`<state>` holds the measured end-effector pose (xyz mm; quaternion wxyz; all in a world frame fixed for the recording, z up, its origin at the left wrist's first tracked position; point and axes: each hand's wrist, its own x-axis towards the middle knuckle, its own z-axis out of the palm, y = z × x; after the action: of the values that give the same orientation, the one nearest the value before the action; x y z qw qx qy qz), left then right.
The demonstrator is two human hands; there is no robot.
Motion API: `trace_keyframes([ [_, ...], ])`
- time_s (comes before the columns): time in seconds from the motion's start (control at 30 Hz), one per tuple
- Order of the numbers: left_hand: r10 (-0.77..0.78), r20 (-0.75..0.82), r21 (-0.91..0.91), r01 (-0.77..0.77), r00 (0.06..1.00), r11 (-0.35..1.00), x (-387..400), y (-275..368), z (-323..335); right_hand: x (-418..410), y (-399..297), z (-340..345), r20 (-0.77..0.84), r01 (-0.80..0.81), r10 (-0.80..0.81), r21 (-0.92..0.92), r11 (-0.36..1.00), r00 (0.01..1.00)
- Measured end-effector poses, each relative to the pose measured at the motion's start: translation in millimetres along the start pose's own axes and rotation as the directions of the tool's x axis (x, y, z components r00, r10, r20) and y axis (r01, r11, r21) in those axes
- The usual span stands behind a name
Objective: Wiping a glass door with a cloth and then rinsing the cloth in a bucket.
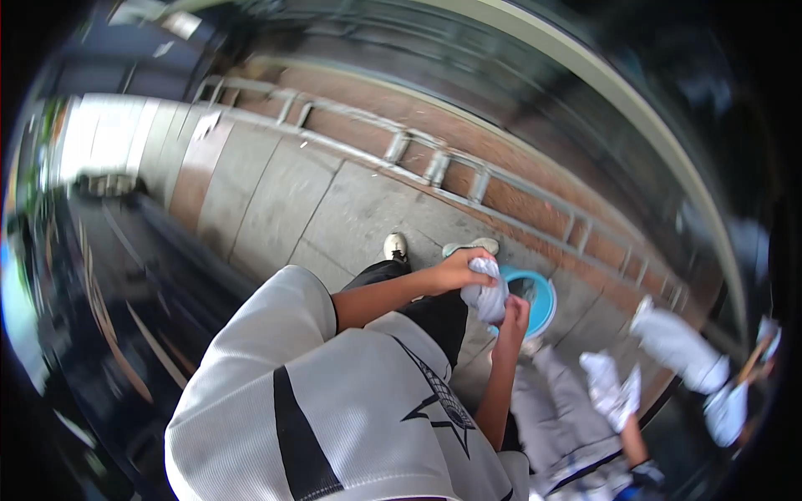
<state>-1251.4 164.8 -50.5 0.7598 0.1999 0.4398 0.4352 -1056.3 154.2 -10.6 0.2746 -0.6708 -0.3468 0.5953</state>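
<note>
A bunched, pale grey-white cloth is held between both of my hands. My left hand grips its upper left part, with the thumb across the folds. The fingers of my right hand pinch its lower right edge. Just beyond and partly under the hands, a light blue plastic bucket stands on the pavement. Something dark and shiny shows inside; whether it is water I cannot tell.
Metal railings run along a brick-coloured strip beside glass panes. A dark car is at the left. Near the bucket, a person in grey trousers holds a white cloth. Another person in pale trousers is farther right. Shoes rest on the paving.
</note>
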Motion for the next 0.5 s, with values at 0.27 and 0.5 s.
trace_keyframes([
  [0.27,0.216,-0.756,-0.107,-0.442,0.617,0.891,-226,72,-173,-43,-79,293,0.895,0.830,-0.205,-0.254,0.496,0.397],
  [0.5,0.322,-0.906,0.151,-0.503,0.274,0.851,-396,42,-278,-142,-67,515,0.995,0.961,0.074,0.050,0.272,-0.073],
])
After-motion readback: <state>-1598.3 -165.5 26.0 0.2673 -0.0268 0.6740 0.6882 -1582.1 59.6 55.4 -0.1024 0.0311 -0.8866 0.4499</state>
